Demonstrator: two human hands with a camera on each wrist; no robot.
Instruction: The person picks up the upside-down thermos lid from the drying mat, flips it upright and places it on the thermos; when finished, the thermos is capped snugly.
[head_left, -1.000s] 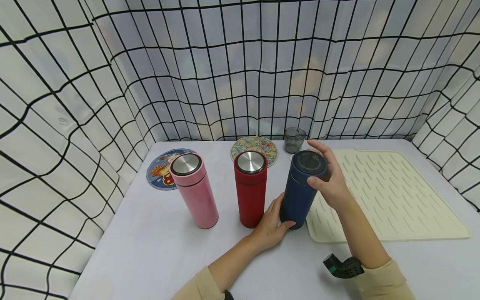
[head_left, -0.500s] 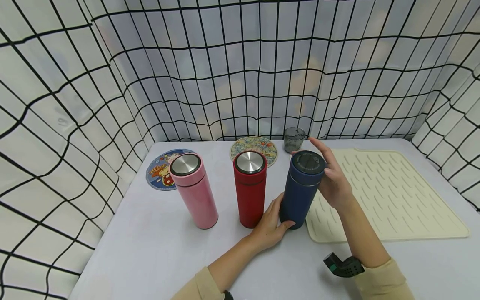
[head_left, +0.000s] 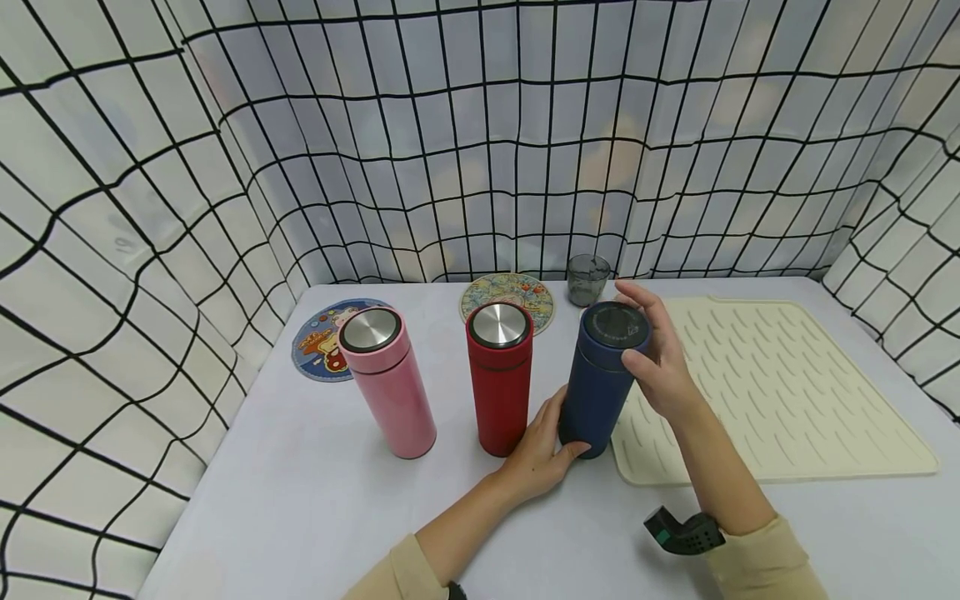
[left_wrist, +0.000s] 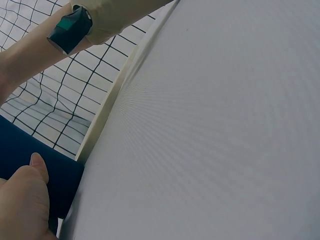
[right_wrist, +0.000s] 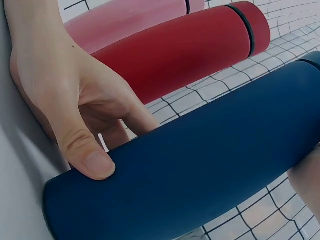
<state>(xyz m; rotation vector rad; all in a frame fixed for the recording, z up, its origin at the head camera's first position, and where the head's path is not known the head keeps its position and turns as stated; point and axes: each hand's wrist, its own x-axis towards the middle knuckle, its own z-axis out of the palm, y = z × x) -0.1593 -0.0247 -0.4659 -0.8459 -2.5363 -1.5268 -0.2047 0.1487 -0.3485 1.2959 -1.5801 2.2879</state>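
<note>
Left hand (head_left: pixel 542 454) is hiding the navy flask (head_left: pixel 600 383) base – red flask (right_wrist: pixel 200 52) bottom is getting covered in the right wrist view.

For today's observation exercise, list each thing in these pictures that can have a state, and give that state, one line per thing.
Blue flask: upright, lid on, held at base and top.
Red flask: upright, lid on, untouched.
Pink flask: upright, lid on, untouched.
Left hand: grips the blue flask's base.
Right hand: fingers curled round the blue flask's lid.
Glass: upright at the table's back.
Mat: lying flat.
</note>
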